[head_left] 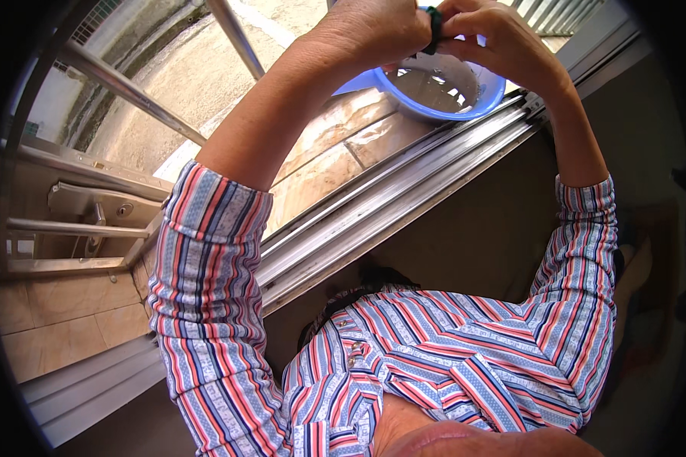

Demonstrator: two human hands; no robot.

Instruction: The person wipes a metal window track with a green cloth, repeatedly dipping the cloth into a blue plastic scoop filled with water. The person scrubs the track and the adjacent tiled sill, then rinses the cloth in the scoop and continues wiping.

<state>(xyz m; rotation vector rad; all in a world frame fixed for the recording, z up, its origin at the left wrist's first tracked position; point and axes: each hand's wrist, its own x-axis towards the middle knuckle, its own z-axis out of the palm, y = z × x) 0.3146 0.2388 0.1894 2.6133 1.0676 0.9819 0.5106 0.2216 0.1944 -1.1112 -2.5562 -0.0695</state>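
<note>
Both my hands are raised at the top of the head view, above a blue-rimmed basin (442, 114) with murky water in it. My left hand (377, 34) is closed in a fist, its knuckles upward. Out of its right side comes a dark green, soft-looking strip (433, 32), whose exact kind I cannot make out. Bent fingers of my right hand (503, 42) pinch the strip from the other side. The two hands nearly meet over the basin's far left part, and they cover some of its rim.
Metal sliding-door tracks (373, 206) run diagonally below the basin, beside beige floor tiles (320, 171). At left stands a metal-barred door with a lock plate and handle (99, 217). Beyond the bars lies a sunlit concrete yard (198, 84). A dark floor (465, 221) lies nearer me.
</note>
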